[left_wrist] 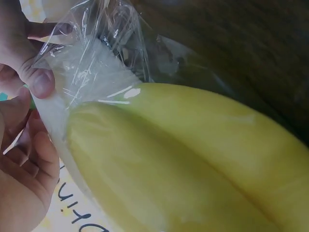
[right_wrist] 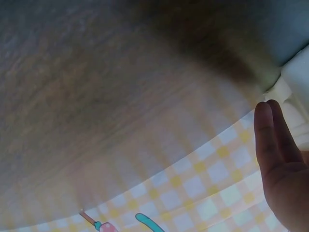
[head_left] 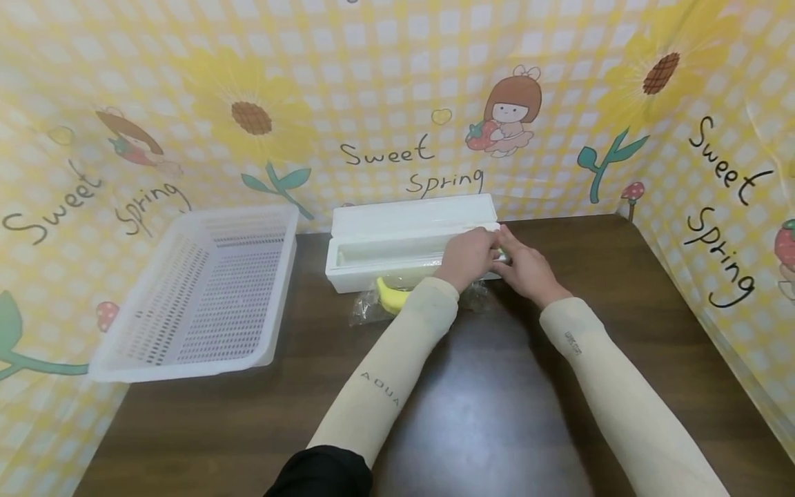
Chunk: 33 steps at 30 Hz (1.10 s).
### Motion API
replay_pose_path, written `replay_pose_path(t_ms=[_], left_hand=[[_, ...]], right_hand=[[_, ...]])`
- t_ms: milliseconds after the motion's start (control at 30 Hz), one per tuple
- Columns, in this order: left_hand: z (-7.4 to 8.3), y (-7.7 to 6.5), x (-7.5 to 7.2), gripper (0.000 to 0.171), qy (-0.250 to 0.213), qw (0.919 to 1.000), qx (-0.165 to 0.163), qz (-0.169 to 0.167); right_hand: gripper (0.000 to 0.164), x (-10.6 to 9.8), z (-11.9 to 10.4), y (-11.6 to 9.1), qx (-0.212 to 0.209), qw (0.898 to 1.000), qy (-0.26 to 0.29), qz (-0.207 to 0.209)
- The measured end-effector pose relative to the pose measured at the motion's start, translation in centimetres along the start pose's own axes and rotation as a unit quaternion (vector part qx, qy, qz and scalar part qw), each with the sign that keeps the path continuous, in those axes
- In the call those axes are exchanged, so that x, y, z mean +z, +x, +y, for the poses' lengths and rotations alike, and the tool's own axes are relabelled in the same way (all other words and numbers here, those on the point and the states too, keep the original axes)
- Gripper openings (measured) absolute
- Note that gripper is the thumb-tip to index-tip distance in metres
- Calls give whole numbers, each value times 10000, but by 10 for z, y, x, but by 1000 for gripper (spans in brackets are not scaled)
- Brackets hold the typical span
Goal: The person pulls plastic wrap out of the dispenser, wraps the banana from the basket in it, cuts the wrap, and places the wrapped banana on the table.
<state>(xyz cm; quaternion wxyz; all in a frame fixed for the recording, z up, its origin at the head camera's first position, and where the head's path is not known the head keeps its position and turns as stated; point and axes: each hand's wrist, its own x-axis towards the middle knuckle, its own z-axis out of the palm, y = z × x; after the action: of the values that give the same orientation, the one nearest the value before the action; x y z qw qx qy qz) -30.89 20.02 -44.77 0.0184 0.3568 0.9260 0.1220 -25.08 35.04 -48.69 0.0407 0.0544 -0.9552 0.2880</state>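
Observation:
A long white box (head_left: 348,279) stands with its lid (head_left: 413,215) raised. At its right end my left hand (head_left: 468,257) and right hand (head_left: 526,269) meet, fingertips together around a small green piece (head_left: 504,257). In the left wrist view, curled fingers and a thumb gather at that end beside crinkled clear plastic film (left_wrist: 91,63). Two large yellow bananas (left_wrist: 178,159) lie under the film; in the head view a banana (head_left: 391,298) shows in front of the box, partly behind my left forearm. Two straight fingers (right_wrist: 273,130) of my right hand point toward the box in the right wrist view.
A white perforated plastic basket (head_left: 267,345) stands at the left of the brown wooden table (head_left: 491,414). Yellow checked cloth (head_left: 373,90) with printed flowers and lettering lines the back and both sides.

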Motion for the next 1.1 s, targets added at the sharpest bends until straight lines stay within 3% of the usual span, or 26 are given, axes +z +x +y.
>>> replay_pose_path(t_ms=[267,633,833,1100], left_hand=[[-3,2,0,13,-88,9999,37,-51],[-7,-3,0,12,-305,9995,99,11],[-6,-3,-1,24,-173,9998,71,-18],[-3,-6,-6,16,71,9991,-412,-64]], right_hand=[[74,-2,-4,0,132,9998,-141,-71],[72,0,-9,-4,44,9951,-982,-149],[71,0,-8,-4,28,9931,-1165,-92],[72,-1,-10,-3,-17,9909,-1344,-91]])
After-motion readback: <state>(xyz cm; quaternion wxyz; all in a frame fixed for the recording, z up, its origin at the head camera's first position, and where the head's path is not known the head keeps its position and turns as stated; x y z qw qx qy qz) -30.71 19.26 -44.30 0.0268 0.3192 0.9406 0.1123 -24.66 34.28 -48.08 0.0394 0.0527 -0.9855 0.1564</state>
